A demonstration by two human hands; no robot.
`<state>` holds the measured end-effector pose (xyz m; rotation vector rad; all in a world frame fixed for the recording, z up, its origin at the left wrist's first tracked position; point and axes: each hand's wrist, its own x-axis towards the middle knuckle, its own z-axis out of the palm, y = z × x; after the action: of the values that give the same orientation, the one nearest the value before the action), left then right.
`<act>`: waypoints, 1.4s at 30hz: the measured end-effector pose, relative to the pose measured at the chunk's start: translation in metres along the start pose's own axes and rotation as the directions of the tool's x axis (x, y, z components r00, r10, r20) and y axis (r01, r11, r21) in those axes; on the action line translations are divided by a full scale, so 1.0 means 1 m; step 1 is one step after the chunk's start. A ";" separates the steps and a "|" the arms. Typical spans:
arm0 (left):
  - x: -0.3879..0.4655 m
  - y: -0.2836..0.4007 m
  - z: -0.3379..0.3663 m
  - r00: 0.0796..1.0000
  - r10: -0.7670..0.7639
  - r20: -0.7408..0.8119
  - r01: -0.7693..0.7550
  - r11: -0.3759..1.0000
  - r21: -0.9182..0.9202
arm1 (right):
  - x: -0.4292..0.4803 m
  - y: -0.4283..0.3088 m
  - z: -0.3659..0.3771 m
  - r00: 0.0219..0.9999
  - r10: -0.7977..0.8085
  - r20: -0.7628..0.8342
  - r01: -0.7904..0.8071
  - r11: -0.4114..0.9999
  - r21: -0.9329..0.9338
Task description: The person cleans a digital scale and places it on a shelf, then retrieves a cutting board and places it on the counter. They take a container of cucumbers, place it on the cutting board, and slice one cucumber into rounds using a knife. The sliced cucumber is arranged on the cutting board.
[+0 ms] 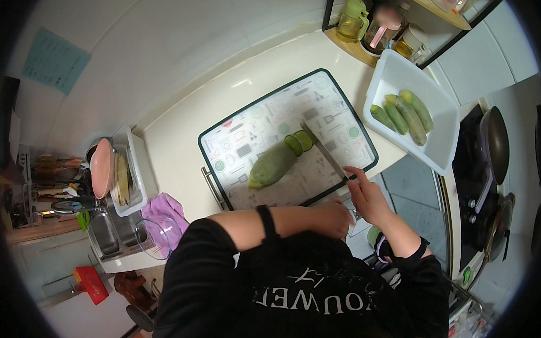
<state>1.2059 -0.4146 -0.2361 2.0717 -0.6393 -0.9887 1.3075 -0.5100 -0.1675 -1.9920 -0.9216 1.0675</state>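
A large, long green vegetable (272,164), radish- or gourd-like, lies across a patterned cutting board (269,120) with a dark rim. At its cut end, two round green slices (298,143) lean side by side. Along the slices rests a kitchen knife (323,149), seen nearly edge-on, its far tip on the board. My right hand (365,194) pinches the knife's near end, at the board's front right edge. My left hand (337,218) is below the board's front edge, close to my black apron. It is blurred, and its fingers are partly hidden.
To the right, a white plastic basin (380,116) holds several smaller green vegetables (407,115). Beyond it are a stove with a pan (495,145) and a shelf with an oil bottle (351,21). On the left are a sink (105,233), a purple cloth (167,213) and a glass bowl (150,238).
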 end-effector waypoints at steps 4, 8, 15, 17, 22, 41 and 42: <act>-0.081 -0.005 0.039 0.653 0.041 -0.756 -0.262 0.949 -0.175 | 0.003 -0.001 0.011 0.999 0.043 0.006 -0.043 0.999 0.007; -0.140 -0.023 0.048 0.455 -0.450 -0.769 0.197 0.892 -0.406 | 0.007 -0.005 0.022 0.996 0.084 0.003 -0.084 0.993 0.079; -0.138 -0.080 0.027 -0.119 -0.160 -0.980 0.399 0.896 -0.195 | 0.020 -0.025 0.042 1.000 -0.002 -0.005 0.001 0.997 -0.083; -0.123 -0.091 0.025 -0.081 -0.133 -0.988 0.350 0.924 -0.154 | 0.022 -0.031 0.047 0.999 -0.036 0.011 0.037 0.985 -0.167; -0.109 -0.102 0.029 -0.077 -0.094 -0.993 0.434 0.893 -0.118 | 0.020 -0.041 0.051 0.998 -0.028 0.062 0.043 0.968 -0.249; -0.105 -0.104 0.032 -0.050 -0.144 -0.988 0.540 0.829 -0.148 | 0.011 -0.035 0.032 0.987 0.057 0.148 -0.020 0.970 -0.241; -0.105 -0.105 0.033 -0.057 -0.146 -0.988 0.540 0.828 -0.153 | 0.011 -0.034 0.032 0.984 0.078 0.162 -0.036 0.968 -0.247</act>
<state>1.1313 -0.2927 -0.2870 2.5726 0.6565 0.6492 1.2752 -0.4764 -0.1579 -2.1615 -1.1388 1.2226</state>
